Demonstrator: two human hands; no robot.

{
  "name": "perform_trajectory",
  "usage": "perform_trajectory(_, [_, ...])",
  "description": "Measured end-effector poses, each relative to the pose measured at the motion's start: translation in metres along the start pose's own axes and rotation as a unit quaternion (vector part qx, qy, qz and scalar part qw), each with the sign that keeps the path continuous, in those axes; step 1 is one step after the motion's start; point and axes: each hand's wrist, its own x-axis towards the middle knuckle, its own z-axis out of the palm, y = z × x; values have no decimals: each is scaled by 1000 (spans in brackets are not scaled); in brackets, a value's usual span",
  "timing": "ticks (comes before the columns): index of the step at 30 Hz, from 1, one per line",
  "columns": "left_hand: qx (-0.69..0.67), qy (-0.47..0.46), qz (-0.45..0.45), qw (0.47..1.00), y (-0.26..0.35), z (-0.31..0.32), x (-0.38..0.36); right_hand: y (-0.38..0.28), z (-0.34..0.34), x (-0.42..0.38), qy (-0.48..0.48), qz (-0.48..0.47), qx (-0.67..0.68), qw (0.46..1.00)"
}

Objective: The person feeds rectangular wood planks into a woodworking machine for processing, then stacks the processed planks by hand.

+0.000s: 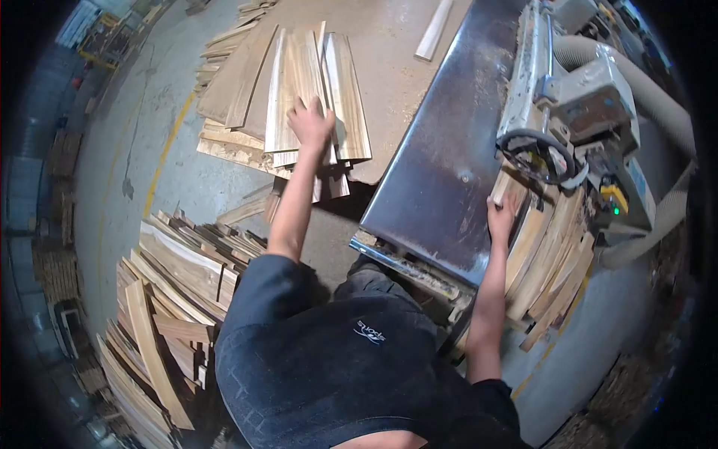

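My left hand (309, 126) reaches forward over a stack of pale wooden boards (290, 71), its fingers apart against the top pieces. A narrow strip of wood (322, 56) runs along the stack close to my thumb and forefinger. Far to the right, my right hand (502, 215) is closed around the near end of a wooden board (508, 185) at the edge of the dark metal table (441, 161). The board's far end goes under the woodworking machine (535, 97) and is hidden there.
A handwheel (535, 155) sits on the machine, with a ribbed hose (636, 75) behind it. Curved boards (557, 254) are stacked right of the metal table. More lumber (176, 262) stands at my left. A loose wood piece (434, 34) lies on the brown surface ahead.
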Motion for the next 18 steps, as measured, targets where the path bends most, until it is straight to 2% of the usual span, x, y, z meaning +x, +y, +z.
perform_trajectory(1, [-8, 30, 28, 999, 6, 1, -23, 1, 9, -2, 46, -6, 1, 999])
perform_trajectory(2, [-10, 17, 30, 999, 20, -11, -49, -4, 17, -11, 90, 10, 25, 996])
perform_trajectory(4, [-73, 22, 63, 995, 38, -25, -106, -7, 33, -30, 148, -16, -5, 989])
perform_trajectory(6, [-131, -12, 89, 987, 56, -38, -167, -15, 35, -59, 130, -49, -57, 989])
perform_trajectory(7, [-143, -30, 124, 982, 63, -42, -195, -26, 34, -78, 120, -25, -68, 990])
perform_trajectory(8, [-184, -58, 142, 971, 68, -40, -220, -30, 35, -97, 120, -41, -52, 991])
perform_trajectory(11, [-185, -147, 197, 951, 102, -55, -284, -41, 29, -156, 75, -54, 24, 995])
perform_trajectory(14, [-204, -190, 263, 924, 134, -51, -324, -43, 6, -197, 14, -30, 133, 991])
perform_trajectory(16, [-242, -272, 305, 880, 154, -39, -344, -47, -14, -222, 17, 10, 183, 983])
perform_trajectory(18, [-236, -282, 321, 873, 180, -41, -354, -52, -34, -245, 39, -1, 156, 987])
